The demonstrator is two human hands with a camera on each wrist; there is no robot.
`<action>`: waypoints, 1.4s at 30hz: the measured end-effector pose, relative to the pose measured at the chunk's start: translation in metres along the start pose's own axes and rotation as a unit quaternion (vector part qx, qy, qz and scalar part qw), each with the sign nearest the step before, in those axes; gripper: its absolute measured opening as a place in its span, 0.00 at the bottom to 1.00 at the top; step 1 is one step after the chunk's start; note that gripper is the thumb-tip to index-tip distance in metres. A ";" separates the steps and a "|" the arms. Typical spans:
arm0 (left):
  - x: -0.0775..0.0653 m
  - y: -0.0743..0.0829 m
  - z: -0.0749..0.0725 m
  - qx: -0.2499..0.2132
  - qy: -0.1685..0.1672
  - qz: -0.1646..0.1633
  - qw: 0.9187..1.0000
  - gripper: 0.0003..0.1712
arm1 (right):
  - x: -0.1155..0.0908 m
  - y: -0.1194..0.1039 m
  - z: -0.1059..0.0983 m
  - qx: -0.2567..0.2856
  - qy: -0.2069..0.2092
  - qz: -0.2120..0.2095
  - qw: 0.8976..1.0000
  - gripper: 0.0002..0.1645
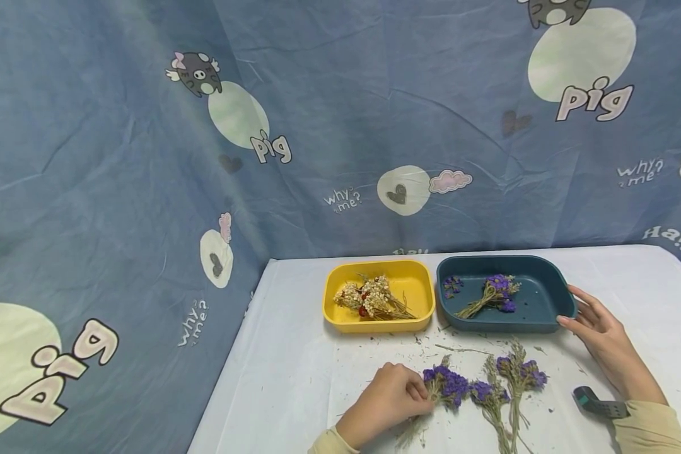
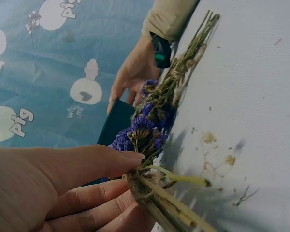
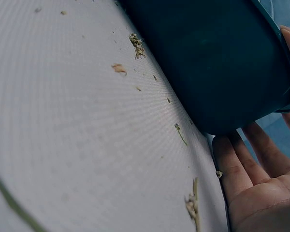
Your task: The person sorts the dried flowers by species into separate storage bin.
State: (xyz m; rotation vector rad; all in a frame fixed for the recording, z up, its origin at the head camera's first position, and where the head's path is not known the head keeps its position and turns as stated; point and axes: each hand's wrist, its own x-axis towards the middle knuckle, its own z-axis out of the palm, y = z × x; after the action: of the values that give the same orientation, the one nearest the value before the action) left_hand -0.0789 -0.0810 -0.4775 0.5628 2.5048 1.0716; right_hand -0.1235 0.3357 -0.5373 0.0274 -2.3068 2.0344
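My left hand pinches the stems of a bunch of dried purple flowers low over the white table. In the left wrist view, twine wraps the stems beside my thumb, and the cut ends point away from the blossoms. My right hand grips the right end of a dark blue tray, thumb at the front corner and fingers along its end wall. Inside that tray lies another purple bunch, with loose purple blossoms at its left end.
A yellow tray with cream and red dried flowers stands left of the blue one. Two more purple bunches lie right of my left hand. Stem bits litter the table. A dark wristband is at my right wrist.
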 end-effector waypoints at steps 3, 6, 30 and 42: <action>0.000 0.001 -0.003 -0.004 0.005 0.007 1.000 0.06 | 0.000 0.000 0.000 0.001 0.000 0.001 1.000 0.46; 0.000 0.001 -0.007 -0.014 0.007 0.014 1.000 0.06 | 0.000 0.000 0.000 0.000 -0.002 0.006 1.000 0.46; 0.032 0.018 -0.039 -0.065 0.030 0.045 0.996 0.07 | 0.000 0.001 0.000 -0.014 -0.003 -0.004 1.000 0.46; 0.062 0.024 -0.044 0.015 0.081 0.073 0.994 0.07 | -0.001 0.000 0.000 -0.017 0.001 -0.006 1.000 0.46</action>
State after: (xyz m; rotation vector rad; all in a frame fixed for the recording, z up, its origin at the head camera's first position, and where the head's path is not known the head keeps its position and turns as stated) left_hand -0.1478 -0.0623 -0.4415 0.7018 2.6581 1.1777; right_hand -0.1228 0.3352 -0.5376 0.0372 -2.3351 1.9886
